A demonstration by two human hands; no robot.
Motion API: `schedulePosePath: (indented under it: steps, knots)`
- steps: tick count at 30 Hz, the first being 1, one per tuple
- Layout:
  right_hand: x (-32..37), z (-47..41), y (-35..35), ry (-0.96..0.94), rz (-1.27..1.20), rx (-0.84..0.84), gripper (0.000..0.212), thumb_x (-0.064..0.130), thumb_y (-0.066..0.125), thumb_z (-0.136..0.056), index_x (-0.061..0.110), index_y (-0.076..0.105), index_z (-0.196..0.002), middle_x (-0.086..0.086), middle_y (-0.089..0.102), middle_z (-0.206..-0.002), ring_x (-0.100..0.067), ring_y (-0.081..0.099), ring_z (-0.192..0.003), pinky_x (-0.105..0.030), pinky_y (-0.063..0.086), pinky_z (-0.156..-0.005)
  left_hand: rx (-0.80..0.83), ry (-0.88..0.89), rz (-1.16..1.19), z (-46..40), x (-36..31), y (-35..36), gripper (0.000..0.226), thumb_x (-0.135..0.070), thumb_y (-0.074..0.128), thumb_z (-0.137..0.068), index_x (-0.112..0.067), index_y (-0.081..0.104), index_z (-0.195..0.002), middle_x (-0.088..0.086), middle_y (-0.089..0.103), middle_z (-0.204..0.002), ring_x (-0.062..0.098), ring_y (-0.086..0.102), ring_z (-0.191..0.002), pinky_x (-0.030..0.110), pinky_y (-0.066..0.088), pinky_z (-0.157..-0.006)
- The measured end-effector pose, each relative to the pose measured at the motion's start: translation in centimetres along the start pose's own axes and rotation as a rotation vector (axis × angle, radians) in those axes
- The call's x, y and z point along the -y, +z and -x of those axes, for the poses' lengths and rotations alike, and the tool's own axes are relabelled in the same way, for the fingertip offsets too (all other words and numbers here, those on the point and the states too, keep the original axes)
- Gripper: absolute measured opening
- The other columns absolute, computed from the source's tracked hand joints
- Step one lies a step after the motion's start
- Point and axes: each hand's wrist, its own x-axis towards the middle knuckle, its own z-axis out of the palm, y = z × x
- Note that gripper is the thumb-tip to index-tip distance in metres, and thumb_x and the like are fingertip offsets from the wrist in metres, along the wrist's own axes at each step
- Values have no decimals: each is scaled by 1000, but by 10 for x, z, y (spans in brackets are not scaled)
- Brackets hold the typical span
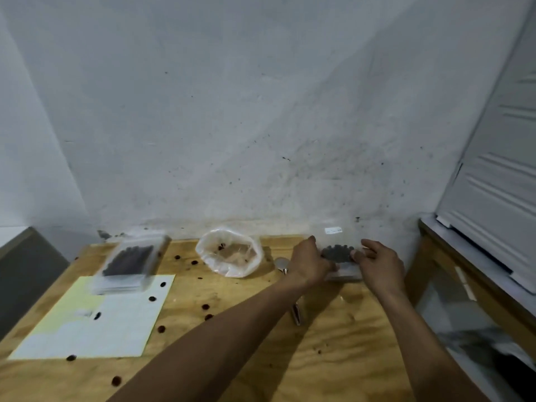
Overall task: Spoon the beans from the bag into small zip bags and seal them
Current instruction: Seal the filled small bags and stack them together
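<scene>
Both hands hold one small zip bag [338, 253] upright at the far right of the tabletop [333, 358], near the wall. The fingers [358, 254] of the right hand [380, 265] are curled onto the bag's right edge, and the left hand [309, 264] grips its left edge; motion blur hides exactly how the fingertips lie. The bag shows a dark band of beans inside, and it is probably held by both sides so the zip strip can be pressed closed.

Just left of the hands a spoon [282, 264] lies on the wood, set down, its handle running back under the left forearm. Farther left, at the middle of the far edge, sits one open white bag [232, 252] with its rim rolled down, nearly empty. Toward the far left corner, a blurred pile of clear zip bags [130, 262] rests partly on one sheet of paper [95, 329], the top one holding dark beans. About a dozen loose beans [161, 329] are scattered across the tabletop
</scene>
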Motion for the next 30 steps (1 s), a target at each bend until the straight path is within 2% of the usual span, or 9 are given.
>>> schedulePosePath:
  steps: [3, 9, 12, 14, 18, 20, 24, 27, 30]
  knots:
    - [-16, -10, 15, 16, 71, 56, 41, 27, 63, -97, 10, 63, -134, -14, 69, -125, -34, 62, -118, -39, 47, -98, 12, -55, -152, -10, 5, 12, 52, -31, 85, -77, -4, 64, -116, 13, 63, -120, 30, 62, -107, 35, 55, -82]
    - [-39, -7, 54, -98, 241, -72, 27, 31, 49, -100, 14, 70, -97, -13, 73, -93, -39, 62, -97, -40, 50, -81, 11, -45, -190, -27, 19, 16, 48, -31, 79, -84, 3, 63, -115, 18, 60, -120, 30, 60, -108, 28, 40, -71]
    - [-39, -9, 54, -125, 227, -106, 25, 31, 49, -99, 21, 60, -79, -12, 72, -84, -39, 62, -90, -38, 49, -73, 6, -46, -194, -31, 23, 15, 49, -33, 80, -84, 2, 63, -114, 17, 62, -117, 30, 60, -106, 27, 39, -70]
    - [-40, -8, 55, -132, 259, -99, 26, 31, 47, -101, 21, 63, -84, -11, 73, -91, -38, 61, -95, -38, 48, -77, 16, -45, -204, -33, 24, 16, 50, -36, 80, -83, 1, 63, -113, 18, 62, -117, 31, 61, -104, 29, 40, -71]
    - [-42, -10, 57, -137, 231, -111, 32, 28, 46, -103, 12, 72, -113, -11, 73, -109, -35, 60, -105, -42, 49, -88, 31, -38, -180, -33, 23, 15, 48, -35, 80, -83, -2, 65, -113, 15, 63, -115, 24, 60, -96, 28, 43, -71]
    - [-45, -10, 58, -145, 185, -123, 31, 24, 47, -103, 10, 71, -115, -11, 72, -111, -33, 61, -104, -41, 50, -88, 33, -31, -161, -29, 22, 13, 48, -35, 78, -85, -3, 63, -119, 14, 63, -118, 24, 59, -99, 28, 44, -74]
    - [-51, -9, 51, -177, 17, -189, 21, 16, 53, -99, 5, 70, -105, -13, 71, -103, -34, 64, -96, -32, 47, -79, -2, 45, -101, -12, 14, -3, 58, -30, 75, -89, -5, 55, -138, 13, 61, -134, 29, 58, -121, 27, 46, -84]
    - [-46, -2, 49, -290, 107, -271, 26, 14, 61, -95, 4, 70, -117, -17, 70, -119, -41, 61, -111, -47, 48, -95, -79, 92, -53, 1, 18, -28, 67, -32, 75, -89, -9, 47, -146, 14, 56, -141, 29, 59, -121, 36, 50, -97]
    - [-19, 15, 56, -396, 109, -339, 34, 24, 56, -95, 5, 70, -119, -16, 67, -128, -41, 56, -119, -53, 44, -99, -187, 127, 37, 11, 27, -68, 60, -31, 70, -93, -12, 48, -147, 11, 59, -135, 25, 64, -110, 36, 52, -94]
